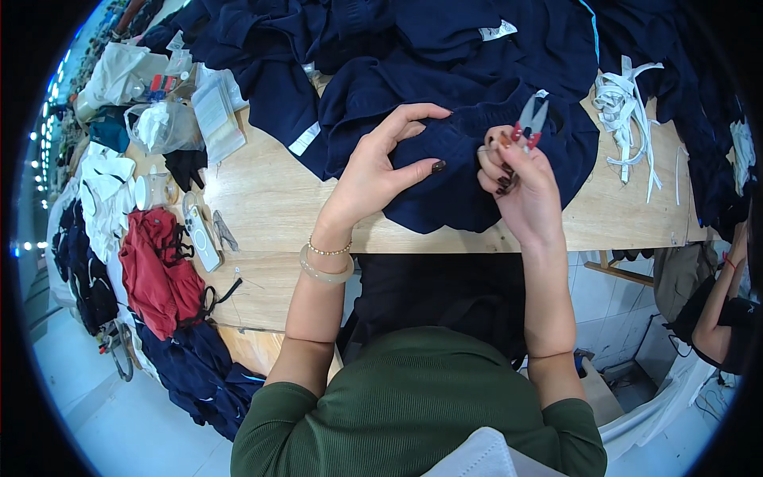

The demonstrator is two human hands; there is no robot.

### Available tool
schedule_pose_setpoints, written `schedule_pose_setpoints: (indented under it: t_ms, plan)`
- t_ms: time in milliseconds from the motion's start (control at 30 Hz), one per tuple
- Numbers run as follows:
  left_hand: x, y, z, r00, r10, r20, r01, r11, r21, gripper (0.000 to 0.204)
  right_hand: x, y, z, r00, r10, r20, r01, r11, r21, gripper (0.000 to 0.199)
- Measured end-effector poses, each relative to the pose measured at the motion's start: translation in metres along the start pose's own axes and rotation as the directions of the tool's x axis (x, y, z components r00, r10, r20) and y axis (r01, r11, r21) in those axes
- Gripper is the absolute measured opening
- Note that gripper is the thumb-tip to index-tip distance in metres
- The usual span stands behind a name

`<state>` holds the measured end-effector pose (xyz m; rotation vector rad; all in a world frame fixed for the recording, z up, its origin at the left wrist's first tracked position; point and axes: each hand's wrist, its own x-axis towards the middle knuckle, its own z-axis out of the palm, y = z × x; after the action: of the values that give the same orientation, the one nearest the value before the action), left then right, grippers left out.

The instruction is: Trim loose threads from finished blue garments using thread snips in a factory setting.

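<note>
A navy garment (435, 181) with a gathered waistband lies bunched on the wooden table in front of me. My left hand (380, 163) rests over its left part, thumb and fingers apart in a wide curve. The index fingertip lies at the waistband, and no fold shows pinched between the fingers. Above the garment's right side, my right hand (520, 179) is closed around small red-handled thread snips (531, 123), their blades apart and pointing away from me. The curled fingers hide most of the handle.
More navy garments (445, 36) cover the far table. White tapes (624, 111) lie tangled at right. Along the left are a clear plastic bag (163, 127), a phone (200, 234) and red cloth (159, 274). Another person's arm (715, 306) shows at the right edge.
</note>
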<state>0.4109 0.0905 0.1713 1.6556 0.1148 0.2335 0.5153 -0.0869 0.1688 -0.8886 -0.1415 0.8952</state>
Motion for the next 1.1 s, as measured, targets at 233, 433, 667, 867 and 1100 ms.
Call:
schedule_pose_setpoints:
  t_ms: [233, 433, 667, 867, 1100]
  plan:
    - [-0.002, 0.003, 0.003, 0.999, -0.024, -0.031, 0.023, 0.999, -0.047, 0.052, -0.012, -0.010, 0.005, 0.909, -0.398, -0.123, 0.246, 0.752, -0.611, 0.011]
    - [0.000, 0.006, 0.007, 0.998, 0.020, -0.066, -0.016, 0.999, 0.049, 0.056, -0.009, 0.010, 0.014, 0.838, -0.473, 0.272, 0.392, 0.176, -0.903, 0.032]
    - [-0.001, 0.007, 0.006, 0.990, -0.129, -0.051, 0.136, 0.978, 0.161, 0.060, 0.000, 0.015, 0.013, 0.702, -0.560, 0.439, 0.443, -0.139, -0.886, 0.019]
    - [0.000, 0.004, 0.010, 0.998, -0.037, -0.044, 0.041, 0.996, 0.082, 0.053, 0.002, -0.005, 0.008, 0.991, -0.114, -0.064, 0.044, 0.749, -0.661, 0.018]
    - [0.003, -0.006, 0.006, 0.980, 0.201, 0.000, -0.190, 0.927, 0.323, 0.050, 0.007, -0.012, 0.008, 0.997, 0.011, -0.074, -0.047, 0.865, -0.500, 0.020]
